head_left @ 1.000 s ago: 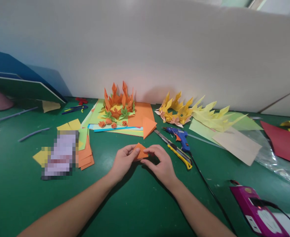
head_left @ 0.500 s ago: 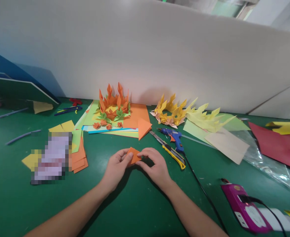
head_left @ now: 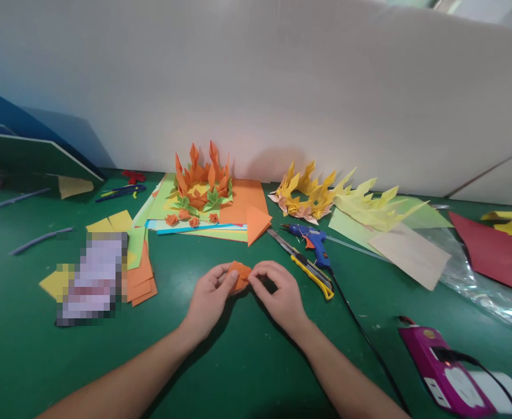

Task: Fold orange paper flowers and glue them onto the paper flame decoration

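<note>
A small folded piece of orange paper (head_left: 240, 276) is held just above the green table between both hands. My left hand (head_left: 210, 297) grips its left side, thumb on top and fingers underneath. With thumb and forefinger, my right hand (head_left: 278, 291) pinches the paper's right corner. Behind the hands lies a folded orange paper triangle (head_left: 257, 225). To the right of my right hand are a yellow box cutter (head_left: 310, 272) and a blue glue gun (head_left: 312, 242).
An orange paper crown (head_left: 203, 180) and a yellow one (head_left: 303, 195) stand at the back near the white wall. Orange paper sheets (head_left: 142, 285) lie beside a blurred-out object (head_left: 96, 279) at left. A purple power strip (head_left: 445, 369) and black cord (head_left: 365, 331) occupy the right.
My right thumb and forefinger have closed together on the paper's right corner, and the paper's outline has changed. The view has shifted slightly.
</note>
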### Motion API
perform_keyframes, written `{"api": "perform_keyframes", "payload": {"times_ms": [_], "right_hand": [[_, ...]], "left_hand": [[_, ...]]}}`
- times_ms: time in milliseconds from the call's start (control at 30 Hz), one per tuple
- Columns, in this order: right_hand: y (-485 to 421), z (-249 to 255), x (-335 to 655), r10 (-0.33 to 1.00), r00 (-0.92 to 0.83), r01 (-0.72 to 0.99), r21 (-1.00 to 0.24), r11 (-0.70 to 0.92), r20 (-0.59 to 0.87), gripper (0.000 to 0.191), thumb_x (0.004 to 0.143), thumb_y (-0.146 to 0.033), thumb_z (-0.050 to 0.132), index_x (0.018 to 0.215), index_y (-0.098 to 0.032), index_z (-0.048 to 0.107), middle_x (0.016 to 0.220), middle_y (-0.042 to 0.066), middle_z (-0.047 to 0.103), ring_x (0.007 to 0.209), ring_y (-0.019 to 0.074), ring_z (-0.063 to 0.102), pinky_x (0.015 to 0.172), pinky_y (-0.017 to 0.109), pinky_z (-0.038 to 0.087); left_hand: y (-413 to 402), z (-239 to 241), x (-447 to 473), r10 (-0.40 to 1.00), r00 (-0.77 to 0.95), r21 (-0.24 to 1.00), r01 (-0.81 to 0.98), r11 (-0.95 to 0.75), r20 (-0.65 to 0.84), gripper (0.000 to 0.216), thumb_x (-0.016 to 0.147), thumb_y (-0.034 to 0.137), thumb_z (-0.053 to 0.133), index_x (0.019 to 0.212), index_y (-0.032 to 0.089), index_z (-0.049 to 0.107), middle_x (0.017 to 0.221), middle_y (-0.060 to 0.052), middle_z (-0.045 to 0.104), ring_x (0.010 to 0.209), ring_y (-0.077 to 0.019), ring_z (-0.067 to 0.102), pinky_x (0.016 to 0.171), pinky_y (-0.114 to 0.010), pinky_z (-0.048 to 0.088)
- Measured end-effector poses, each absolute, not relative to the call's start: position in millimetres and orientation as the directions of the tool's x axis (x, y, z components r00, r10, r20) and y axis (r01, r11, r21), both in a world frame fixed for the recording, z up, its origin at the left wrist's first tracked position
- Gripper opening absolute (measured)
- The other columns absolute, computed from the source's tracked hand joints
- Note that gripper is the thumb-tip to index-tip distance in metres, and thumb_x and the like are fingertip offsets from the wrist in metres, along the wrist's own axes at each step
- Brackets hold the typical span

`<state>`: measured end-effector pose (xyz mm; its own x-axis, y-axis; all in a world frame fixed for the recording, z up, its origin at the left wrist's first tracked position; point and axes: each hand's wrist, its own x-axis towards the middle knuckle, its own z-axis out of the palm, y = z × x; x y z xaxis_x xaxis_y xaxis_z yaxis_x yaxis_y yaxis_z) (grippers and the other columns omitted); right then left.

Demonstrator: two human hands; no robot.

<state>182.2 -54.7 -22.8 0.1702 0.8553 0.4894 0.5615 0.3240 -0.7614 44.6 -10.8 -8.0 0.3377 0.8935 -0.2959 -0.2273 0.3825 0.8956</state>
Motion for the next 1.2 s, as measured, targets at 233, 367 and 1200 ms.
{"api": "perform_keyframes", "payload": {"times_ms": [233,367,1200], "right_hand": [[-56.5,-24.0,180.7,0.876,0.271,0.540,-0.816,0.205,0.400,0.012,0.079,-0.021,0.056,0.067,-0.020,0.058,0.064,0.000,0.060,0.058,0.0135,0.055,0.056,0.024,0.047],[-57.5,-24.8,180.3,0.870,0.309,0.523,-0.833,0.181,0.383,0.011,0.078,-0.021,0.056,0.067,-0.020,0.058,0.062,-0.001,0.059,0.055,0.0125,0.054,0.055,0.023,0.047],[-58.6,-21.3,174.3,0.891,0.351,0.364,-0.919,0.154,0.288,0.006,0.073,-0.022,0.058,0.068,-0.020,0.057,0.059,-0.003,0.057,0.052,0.0109,0.052,0.052,0.022,0.048]], "left_hand": [[-13.4,-12.6,44.8,0.891,0.371,0.923,-0.176,0.343,-0.261,0.041,0.057,0.046,0.077,0.081,0.014,0.068,0.076,-0.004,0.074,0.067,-0.0149,0.066,0.070,-0.028,0.053],[-14.8,-11.7,44.8,0.900,0.361,0.941,-0.136,0.311,-0.245,0.039,0.058,0.043,0.076,0.082,0.015,0.066,0.077,-0.003,0.073,0.068,-0.0146,0.066,0.069,-0.027,0.053],[-16.1,-2.3,45.3,0.910,0.317,0.940,-0.120,0.318,-0.267,0.030,0.053,0.036,0.078,0.067,0.016,0.061,0.062,0.001,0.067,0.058,-0.0115,0.063,0.064,-0.024,0.051]]}}
